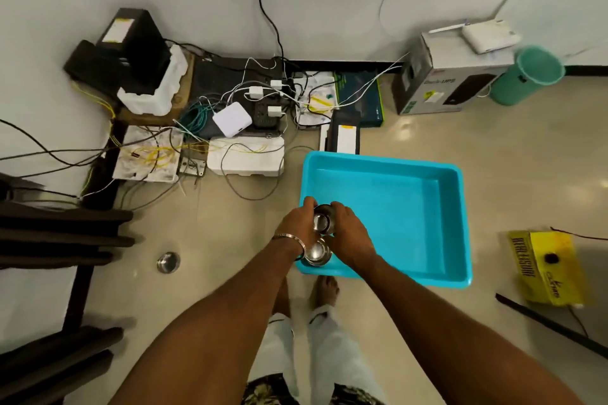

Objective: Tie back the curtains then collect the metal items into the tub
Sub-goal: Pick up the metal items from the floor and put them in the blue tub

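A bright blue plastic tub [411,207] sits on the floor in front of me. Over its near left corner my left hand [297,228] and my right hand [350,237] both grip a small steel cup [323,220] between them. A second steel bowl [317,253] lies just below the cup, at the tub's near left corner, between my wrists. Another steel bowl [168,262] rests on the floor to the left, apart from the tub. No curtains are in view.
Tangled cables, adapters and foam blocks [243,115] crowd the floor by the wall behind the tub. A cardboard box [450,82] with a router and a green bin [526,76] stand at the back right. A yellow box [546,266] lies right; dark furniture [56,240] left.
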Tool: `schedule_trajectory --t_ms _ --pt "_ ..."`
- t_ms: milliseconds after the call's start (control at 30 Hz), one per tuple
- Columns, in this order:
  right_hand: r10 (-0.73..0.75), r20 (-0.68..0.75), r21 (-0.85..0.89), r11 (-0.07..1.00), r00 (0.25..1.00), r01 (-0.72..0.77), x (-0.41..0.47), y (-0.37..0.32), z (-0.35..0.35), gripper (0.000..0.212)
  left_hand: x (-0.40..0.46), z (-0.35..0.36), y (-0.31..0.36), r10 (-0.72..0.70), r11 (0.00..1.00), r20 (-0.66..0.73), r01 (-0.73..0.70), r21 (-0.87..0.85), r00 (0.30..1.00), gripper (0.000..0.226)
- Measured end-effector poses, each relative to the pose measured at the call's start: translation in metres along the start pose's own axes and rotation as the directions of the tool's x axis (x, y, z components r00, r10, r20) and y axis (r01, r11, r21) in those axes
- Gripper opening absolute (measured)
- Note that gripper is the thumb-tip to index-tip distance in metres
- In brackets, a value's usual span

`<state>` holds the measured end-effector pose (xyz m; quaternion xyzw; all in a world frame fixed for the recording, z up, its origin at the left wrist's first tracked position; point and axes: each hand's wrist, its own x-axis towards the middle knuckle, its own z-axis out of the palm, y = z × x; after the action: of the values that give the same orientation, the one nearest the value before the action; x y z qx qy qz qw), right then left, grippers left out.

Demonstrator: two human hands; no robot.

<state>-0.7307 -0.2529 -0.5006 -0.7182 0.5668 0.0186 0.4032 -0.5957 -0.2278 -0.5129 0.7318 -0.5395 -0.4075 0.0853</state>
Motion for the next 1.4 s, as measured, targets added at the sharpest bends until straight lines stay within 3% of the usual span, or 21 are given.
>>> schedule_trajectory --t_ms 267,733,1267,1400 --pt "0.002 0.141 -0.026 1.000 0.990 0.001 0.051 0.024 0.018 0.083 0.044 0.030 -0.015 -0.106 0.992 0.034 0.108 -0.059 0.994 0.070" --pt "0.059 0.238 0.035 0.997 0.969 -0.070 0.096 0.055 0.032 0.095 0.096 0.059 -0.034 -0.140 0.990 0.141 0.135 0.041 0.980 0.083" --pt "0.103 0.206 -0.029 0.995 0.973 -0.100 0.112 0.052 0.035 0.102 0.104 0.054 -0.032 -0.148 0.988 0.180 0.138 0.069 0.972 0.089" --pt "0.096 0.193 -0.065 0.994 0.977 -0.085 0.107 0.044 0.029 0.092 0.089 0.044 -0.030 -0.149 0.989 0.148 0.146 0.028 0.978 0.090"
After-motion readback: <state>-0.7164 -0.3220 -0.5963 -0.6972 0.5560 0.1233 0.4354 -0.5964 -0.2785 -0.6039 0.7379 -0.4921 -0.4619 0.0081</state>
